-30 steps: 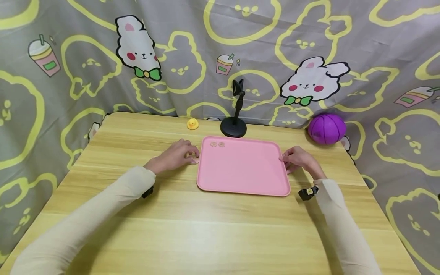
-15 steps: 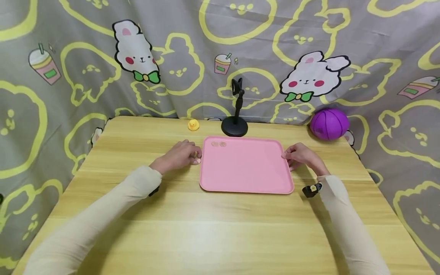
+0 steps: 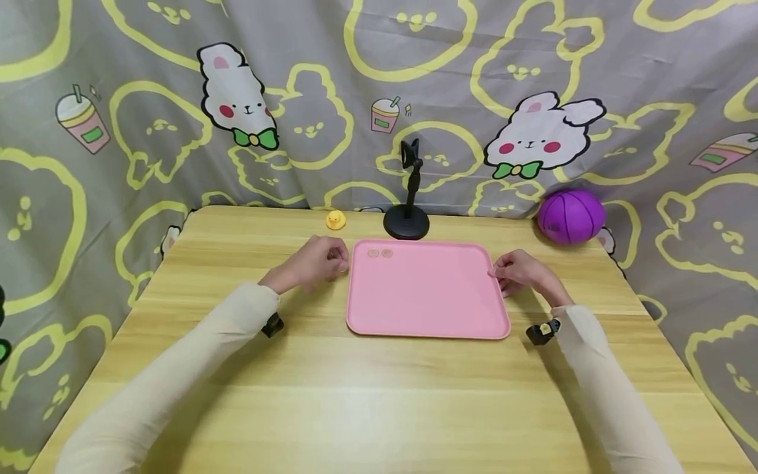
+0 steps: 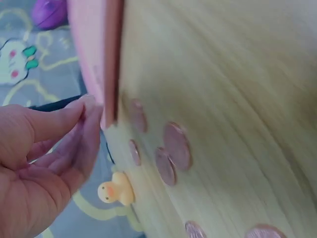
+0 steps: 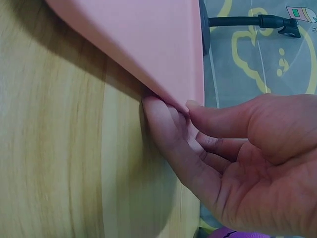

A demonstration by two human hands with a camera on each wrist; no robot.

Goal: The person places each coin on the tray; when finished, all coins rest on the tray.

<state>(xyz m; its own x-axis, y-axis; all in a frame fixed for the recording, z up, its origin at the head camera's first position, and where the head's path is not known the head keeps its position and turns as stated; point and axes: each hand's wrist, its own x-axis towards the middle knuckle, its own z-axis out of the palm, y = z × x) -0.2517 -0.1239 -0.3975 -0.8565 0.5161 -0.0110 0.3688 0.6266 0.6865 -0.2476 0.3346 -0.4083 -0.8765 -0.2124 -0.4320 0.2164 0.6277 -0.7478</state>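
My left hand (image 3: 314, 260) is raised at the left edge of the pink tray (image 3: 426, 296), thumb and fingertips pinched together on a coin that the fingers mostly hide. Below it, in the left wrist view, several copper-coloured coins (image 4: 177, 146) lie on the table beside the tray, some close together. Two more coins (image 3: 387, 253) sit side by side in the tray's far left corner. My right hand (image 3: 521, 271) grips the right edge of the tray; in the right wrist view the thumb is on the rim and the fingers are bent under it.
Behind the tray stands a black stand with a clip (image 3: 407, 220). A yellow rubber duck (image 3: 335, 220) is to its left, and a purple ball (image 3: 571, 217) rests at the far right corner. A patterned curtain (image 3: 320, 158) hangs along the back of the wooden table (image 3: 367, 401).
My left hand has come up from the table at the tray's left side, fingertips together, with a coin. The right hand keeps its hold on the tray's right edge.
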